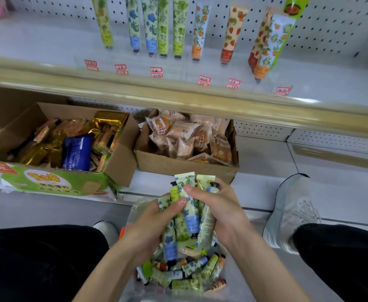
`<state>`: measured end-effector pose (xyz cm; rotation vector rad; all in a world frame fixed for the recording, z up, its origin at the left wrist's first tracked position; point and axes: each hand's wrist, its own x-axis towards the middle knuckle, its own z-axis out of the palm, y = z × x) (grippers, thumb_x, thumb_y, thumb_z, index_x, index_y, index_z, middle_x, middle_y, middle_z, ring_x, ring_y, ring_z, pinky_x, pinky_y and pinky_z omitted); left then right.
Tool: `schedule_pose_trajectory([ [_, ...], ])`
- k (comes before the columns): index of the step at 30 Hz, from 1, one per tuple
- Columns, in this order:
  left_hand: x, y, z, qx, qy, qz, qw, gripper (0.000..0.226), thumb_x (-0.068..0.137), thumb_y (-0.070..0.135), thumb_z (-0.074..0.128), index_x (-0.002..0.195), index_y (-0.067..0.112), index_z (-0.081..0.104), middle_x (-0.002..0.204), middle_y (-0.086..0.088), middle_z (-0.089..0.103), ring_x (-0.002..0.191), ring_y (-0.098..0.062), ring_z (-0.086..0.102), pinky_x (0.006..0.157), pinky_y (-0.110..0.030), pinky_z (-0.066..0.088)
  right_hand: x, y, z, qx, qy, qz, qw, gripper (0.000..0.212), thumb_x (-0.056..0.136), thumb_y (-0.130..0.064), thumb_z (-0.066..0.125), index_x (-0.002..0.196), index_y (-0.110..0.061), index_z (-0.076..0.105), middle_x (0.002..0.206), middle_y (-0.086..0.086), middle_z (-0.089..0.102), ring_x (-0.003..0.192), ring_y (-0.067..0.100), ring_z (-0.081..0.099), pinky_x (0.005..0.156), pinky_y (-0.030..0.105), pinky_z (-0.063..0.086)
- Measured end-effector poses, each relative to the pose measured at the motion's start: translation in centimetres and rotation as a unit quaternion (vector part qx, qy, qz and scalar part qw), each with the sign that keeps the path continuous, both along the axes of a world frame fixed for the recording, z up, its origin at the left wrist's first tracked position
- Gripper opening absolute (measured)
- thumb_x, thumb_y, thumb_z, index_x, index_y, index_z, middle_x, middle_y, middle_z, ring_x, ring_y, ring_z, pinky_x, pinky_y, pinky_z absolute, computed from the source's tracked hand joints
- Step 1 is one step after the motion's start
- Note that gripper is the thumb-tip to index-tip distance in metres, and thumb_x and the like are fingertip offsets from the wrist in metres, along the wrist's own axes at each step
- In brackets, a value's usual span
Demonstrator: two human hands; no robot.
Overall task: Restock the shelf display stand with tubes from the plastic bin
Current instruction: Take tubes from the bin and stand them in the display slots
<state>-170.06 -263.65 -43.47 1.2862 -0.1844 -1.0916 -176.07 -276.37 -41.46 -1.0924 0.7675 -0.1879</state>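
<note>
Both hands hold a bunch of patterned tubes (190, 211) over the clear plastic bin (135, 212). My left hand (151, 223) grips the bunch from the left, thumb across the front. From the right, my right hand (218, 209) grips it, a finger on a blue-flowered tube. Several more tubes (187, 273) lie loose in the bin below. On the upper shelf, the clear display stand (178, 68) holds upright tubes (163, 27) in a row, with gaps between some of them.
Two open cardboard boxes sit on the lower shelf: a snack box (54, 144) at left and a box of wrapped cakes (187, 147) behind the hands. A gold shelf rail (178, 97) runs across. My knees and a white shoe (292, 212) flank the bin.
</note>
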Motion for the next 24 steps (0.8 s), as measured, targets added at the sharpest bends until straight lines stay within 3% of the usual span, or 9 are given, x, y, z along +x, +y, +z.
schedule_pose_trajectory([
  [4,0.2,-0.1,0.0,0.02,-0.032,0.025,0.999,0.029,0.088,0.024,0.063,0.116,0.016,0.065,0.108,-0.003,0.073,0.101,-0.02,0.069,0.093,-0.041,0.052,0.3,0.6,-0.1,-0.008,0.008,0.008,1.0,0.032,0.074,-0.007,0.077,0.105,-0.008,0.066,0.093,0.01,0.075,0.087,0.026,0.072,0.084,0.044,0.056],
  [9,1.5,0.3,0.5,0.006,-0.039,0.038,0.998,0.024,0.09,0.018,0.06,0.113,0.016,0.067,0.106,0.0,0.074,0.097,-0.017,0.07,0.076,-0.027,0.057,1.0,0.4,0.2,0.045,-0.002,0.01,0.999,0.032,0.083,-0.016,0.07,0.114,-0.007,0.064,0.102,0.013,0.073,0.095,0.029,0.07,0.089,0.047,0.053],
  [13,3.2,1.1,1.2,-0.002,-0.035,0.059,0.998,0.027,0.084,0.02,0.062,0.109,0.012,0.068,0.105,-0.004,0.074,0.093,-0.019,0.071,0.065,-0.023,0.055,2.0,-0.5,1.0,0.1,-0.02,-0.04,0.994,0.035,0.082,-0.013,0.07,0.114,-0.002,0.063,0.085,0.012,0.071,0.074,0.02,0.069,0.07,0.031,0.058],
  [15,4.1,1.6,1.7,-0.003,-0.031,0.066,0.997,0.028,0.083,0.022,0.062,0.107,0.011,0.069,0.103,-0.008,0.074,0.091,-0.024,0.072,0.066,-0.029,0.057,2.5,-0.7,1.9,0.082,-0.024,-0.029,0.996,0.034,0.08,-0.012,0.071,0.111,-0.001,0.064,0.081,0.011,0.071,0.073,0.019,0.069,0.07,0.031,0.059],
  [18,5.2,2.2,2.9,0.003,-0.057,0.068,0.996,0.033,0.078,0.027,0.066,0.107,0.012,0.069,0.103,-0.008,0.074,0.093,-0.026,0.071,0.077,-0.038,0.056,3.1,-0.8,3.5,0.026,-0.034,-0.001,0.999,0.039,0.065,-0.021,0.075,0.1,-0.005,0.07,0.089,0.011,0.072,0.081,0.022,0.068,0.087,0.041,0.053],
  [21,6.4,2.4,5.0,-0.029,-0.096,0.075,0.992,0.028,0.076,0.023,0.065,0.102,0.015,0.07,0.1,-0.006,0.075,0.092,-0.023,0.072,0.073,-0.03,0.057,3.8,-0.8,6.1,-0.033,-0.045,0.035,0.998,0.026,0.062,-0.027,0.074,0.084,-0.012,0.075,0.087,0.009,0.074,0.083,0.02,0.069,0.096,0.049,0.049],
  [24,7.6,2.3,7.6,-0.065,-0.136,0.076,0.986,0.027,0.075,0.02,0.064,0.101,0.016,0.071,0.098,-0.003,0.075,0.088,-0.017,0.072,0.068,-0.023,0.057,4.3,-0.9,8.9,-0.09,-0.055,0.079,0.991,0.026,0.064,-0.032,0.073,0.084,-0.015,0.073,0.076,-0.001,0.073,0.074,0.012,0.068,0.085,0.041,0.054],
])
